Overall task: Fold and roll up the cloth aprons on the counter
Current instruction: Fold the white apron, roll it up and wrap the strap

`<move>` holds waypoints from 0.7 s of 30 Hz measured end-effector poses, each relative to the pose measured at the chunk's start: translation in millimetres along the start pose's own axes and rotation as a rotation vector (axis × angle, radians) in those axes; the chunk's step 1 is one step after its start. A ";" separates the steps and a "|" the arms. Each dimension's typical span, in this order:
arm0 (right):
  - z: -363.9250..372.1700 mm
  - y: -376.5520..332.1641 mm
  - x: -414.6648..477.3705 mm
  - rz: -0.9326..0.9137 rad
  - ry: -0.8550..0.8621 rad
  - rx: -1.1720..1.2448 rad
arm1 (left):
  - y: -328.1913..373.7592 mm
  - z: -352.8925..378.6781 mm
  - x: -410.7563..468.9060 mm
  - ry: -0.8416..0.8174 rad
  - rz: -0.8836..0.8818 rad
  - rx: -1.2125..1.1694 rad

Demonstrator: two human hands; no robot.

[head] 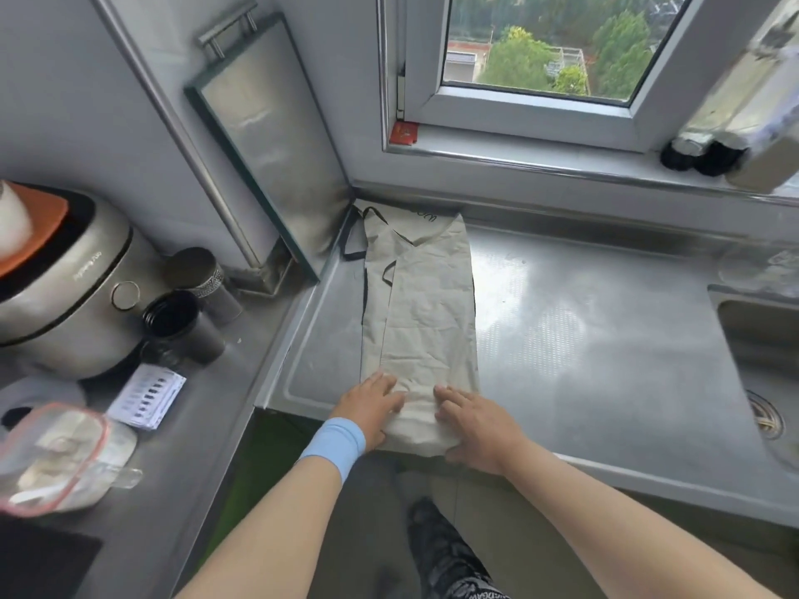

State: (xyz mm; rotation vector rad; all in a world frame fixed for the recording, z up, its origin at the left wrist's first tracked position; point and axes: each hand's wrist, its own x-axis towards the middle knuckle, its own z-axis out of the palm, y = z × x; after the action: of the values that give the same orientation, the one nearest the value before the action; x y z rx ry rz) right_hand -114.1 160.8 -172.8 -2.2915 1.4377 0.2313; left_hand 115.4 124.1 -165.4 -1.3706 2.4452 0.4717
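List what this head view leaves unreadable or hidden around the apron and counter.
- Printed lettering at the far end of the apron: too small and partly folded under.
- Apron's near end: covered by the left hand and right hand, so any roll begun there is hidden.
- Sink: cut off by the right edge.
- Bottles on the window sill: blurred.
- Paper card beside the rice cooker: print too small.
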 end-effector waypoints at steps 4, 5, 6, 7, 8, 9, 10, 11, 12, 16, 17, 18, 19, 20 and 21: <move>-10.2 2.1 1.2 0.056 0.035 0.071 | -2.8 -19.2 -4.2 -0.013 -0.047 -0.081; -14.7 2.3 3.3 0.076 0.032 0.083 | -2.6 -22.0 -5.0 -0.016 -0.069 -0.087; -19.5 2.7 6.2 0.089 0.029 0.093 | -1.7 -24.8 -6.2 -0.025 -0.068 -0.071; -26.1 3.0 8.8 0.111 0.023 0.109 | -0.7 -27.0 -7.4 -0.040 -0.053 -0.058; -34.5 4.1 11.7 0.138 0.022 0.140 | 1.6 -31.4 -9.1 -0.048 -0.034 -0.071; -44.2 5.2 13.9 0.174 0.012 0.194 | 4.1 -34.9 -10.0 -0.058 -0.023 -0.103; -56.0 7.6 16.6 0.204 0.000 0.263 | 7.7 -41.1 -10.6 -0.064 -0.019 -0.135; -70.1 10.6 18.8 0.230 -0.020 0.344 | 10.1 -45.8 -8.9 -0.080 -0.032 -0.168; -84.4 15.5 21.3 0.252 -0.051 0.443 | 12.5 -51.8 -7.0 -0.091 -0.055 -0.209; -132.9 35.2 30.8 0.347 -0.190 0.797 | 4.9 -85.4 10.2 -0.124 -0.178 -0.517; -140.7 40.0 36.1 0.370 -0.179 0.830 | -0.3 -95.2 17.3 -0.145 -0.201 -0.579; -146.6 43.6 43.8 0.391 -0.130 0.854 | -5.5 -105.1 24.4 -0.144 -0.217 -0.616; -150.2 46.6 52.8 0.414 -0.038 0.875 | -11.4 -113.2 32.8 -0.109 -0.238 -0.638; -151.8 49.9 62.2 0.448 0.086 0.888 | -17.1 -119.8 40.6 -0.039 -0.263 -0.642; -153.3 54.3 71.9 0.489 0.220 0.879 | -23.4 -123.6 50.7 0.057 -0.292 -0.611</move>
State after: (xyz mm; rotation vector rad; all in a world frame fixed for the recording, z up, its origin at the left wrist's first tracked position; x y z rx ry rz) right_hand -142.5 14.8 -75.3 -1.2741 1.7269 -0.4492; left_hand 98.2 21.9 -77.9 -1.9535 2.1669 1.1799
